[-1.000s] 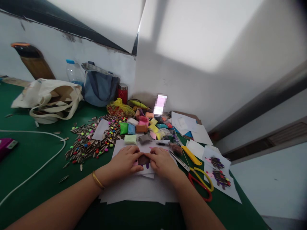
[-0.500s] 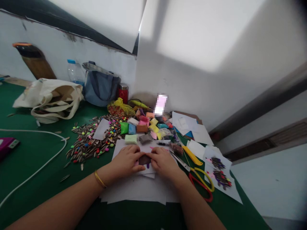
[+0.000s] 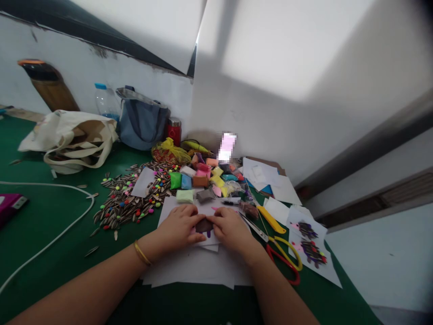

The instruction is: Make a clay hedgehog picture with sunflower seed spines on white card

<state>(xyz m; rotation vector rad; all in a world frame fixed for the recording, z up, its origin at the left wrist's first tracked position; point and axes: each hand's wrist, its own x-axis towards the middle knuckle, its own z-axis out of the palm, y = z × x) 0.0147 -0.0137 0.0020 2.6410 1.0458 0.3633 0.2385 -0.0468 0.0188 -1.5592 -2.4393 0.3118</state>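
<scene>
A flat, dark brown piece of modelling clay (image 3: 204, 225) lies on a white sheet of paper (image 3: 189, 266), with small purple strips just below it. My left hand (image 3: 181, 224) curves around its left side, fingers closed against the edge. From the other side, my right hand (image 3: 230, 227) presses the clay's right and upper edge with bent fingers. The two hands nearly meet above the clay, and part of it is hidden under the fingers. A bit of pink shows beside my left thumb.
Sunflower seeds (image 3: 123, 203) mixed with coloured balls lie to the left. Coloured clay packets (image 3: 200, 181) sit behind my hands. Scissors (image 3: 284, 255) and a yellow cutter (image 3: 271, 220) lie on the right, near sheets with seed-covered figures (image 3: 313, 253). Bags and bottles stand along the wall.
Both hands stay almost in place around the brown clay. Slightly more of the purple strips shows below it now.
</scene>
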